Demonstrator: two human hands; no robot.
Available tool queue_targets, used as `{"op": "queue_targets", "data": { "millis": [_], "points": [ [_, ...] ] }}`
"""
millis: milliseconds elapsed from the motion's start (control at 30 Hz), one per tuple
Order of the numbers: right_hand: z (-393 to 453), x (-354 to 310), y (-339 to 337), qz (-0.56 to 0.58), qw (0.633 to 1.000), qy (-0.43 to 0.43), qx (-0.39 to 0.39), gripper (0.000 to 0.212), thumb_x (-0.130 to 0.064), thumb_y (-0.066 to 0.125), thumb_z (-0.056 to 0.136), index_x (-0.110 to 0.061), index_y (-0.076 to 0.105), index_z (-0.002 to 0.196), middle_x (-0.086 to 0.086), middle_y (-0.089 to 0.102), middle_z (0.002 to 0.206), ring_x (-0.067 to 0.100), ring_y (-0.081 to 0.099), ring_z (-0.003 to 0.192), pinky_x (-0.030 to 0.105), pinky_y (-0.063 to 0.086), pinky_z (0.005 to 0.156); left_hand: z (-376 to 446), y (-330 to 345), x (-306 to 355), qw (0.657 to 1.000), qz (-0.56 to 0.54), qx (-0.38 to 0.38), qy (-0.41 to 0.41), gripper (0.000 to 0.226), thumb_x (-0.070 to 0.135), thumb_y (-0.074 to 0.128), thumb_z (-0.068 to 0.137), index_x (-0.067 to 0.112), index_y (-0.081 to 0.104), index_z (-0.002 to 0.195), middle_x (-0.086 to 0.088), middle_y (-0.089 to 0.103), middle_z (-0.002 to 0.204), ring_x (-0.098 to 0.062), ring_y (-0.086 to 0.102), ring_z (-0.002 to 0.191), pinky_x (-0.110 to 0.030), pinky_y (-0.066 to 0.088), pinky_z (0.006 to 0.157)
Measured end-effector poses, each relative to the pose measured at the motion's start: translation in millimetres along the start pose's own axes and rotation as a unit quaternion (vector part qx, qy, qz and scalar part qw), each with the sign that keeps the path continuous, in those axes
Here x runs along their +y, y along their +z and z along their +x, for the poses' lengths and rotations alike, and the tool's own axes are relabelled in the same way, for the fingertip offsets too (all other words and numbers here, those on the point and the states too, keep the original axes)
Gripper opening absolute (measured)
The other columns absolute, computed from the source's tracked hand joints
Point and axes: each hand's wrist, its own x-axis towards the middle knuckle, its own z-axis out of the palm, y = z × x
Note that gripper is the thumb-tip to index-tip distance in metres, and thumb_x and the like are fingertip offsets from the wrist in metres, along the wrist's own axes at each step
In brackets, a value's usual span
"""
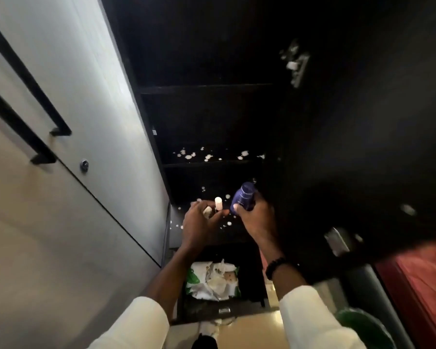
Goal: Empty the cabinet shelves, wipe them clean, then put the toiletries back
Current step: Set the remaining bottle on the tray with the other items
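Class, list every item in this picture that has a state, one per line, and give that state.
Left hand: holding a small white tube, upright.
Right hand: gripping a purple bottle, tilted.
Cabinet shelves: dark, spotted white.
Wipes pack: crumpled, open, lying below.
Grey door: shut.

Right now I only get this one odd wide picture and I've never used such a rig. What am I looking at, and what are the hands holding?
It is a single wide-angle camera worn on a person's head, looking forward and down, so the edges bend. The two bare arms in pale sleeves are that person's own. The left hand holds a small pale tube, with something else small and pale that I cannot identify. The right hand grips a purple bottle. Both are in front of a dark open cabinet, whose shelves show scattered white spots. Below lies a crumpled white and green packet. A pale closed door stands to the left.
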Motion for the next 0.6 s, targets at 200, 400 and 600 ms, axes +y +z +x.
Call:
{"op": "queue_targets", "data": {
  "millis": [200,400,600],
  "points": [
    [-96.9,-30.6,-91.6,0.034,0.996,-0.072,0.032,0.032,-0.039,0.075,0.078,-0.033,0.057,0.104,-0.010,0.066,0.099,0.010,0.064,0.088,0.034,0.055,0.081,-90.4,-26.9,100.9,0.997,-0.008,-0.005,0.071,0.026,0.052,0.062,0.087,0.027,0.065,0.091,0.010,0.060,0.088,-0.006,0.057,0.080,-0.024,0.039,0.065],
    [-172.4,-36.3,-169.5,0.052,0.988,-0.115,0.093,0.029,-0.041,0.074,0.076,-0.033,0.056,0.098,-0.012,0.066,0.092,0.007,0.064,0.082,0.037,0.056,0.076,-165.9,-41.5,171.1,0.990,-0.019,-0.043,0.136,0.026,0.051,0.067,0.084,0.029,0.065,0.098,0.011,0.064,0.084,-0.002,0.060,0.076,-0.014,0.039,0.062],
    [-227.7,-1.8,-225.7,0.033,0.986,-0.129,0.097,0.035,-0.042,0.075,0.078,-0.035,0.057,0.108,-0.018,0.065,0.098,0.000,0.060,0.086,0.028,0.053,0.074,-217.8,-27.5,194.5,0.974,-0.055,-0.123,0.183,0.023,0.045,0.073,0.080,0.030,0.066,0.097,0.009,0.068,0.084,-0.002,0.063,0.076,-0.013,0.046,0.065]
  ]
}}
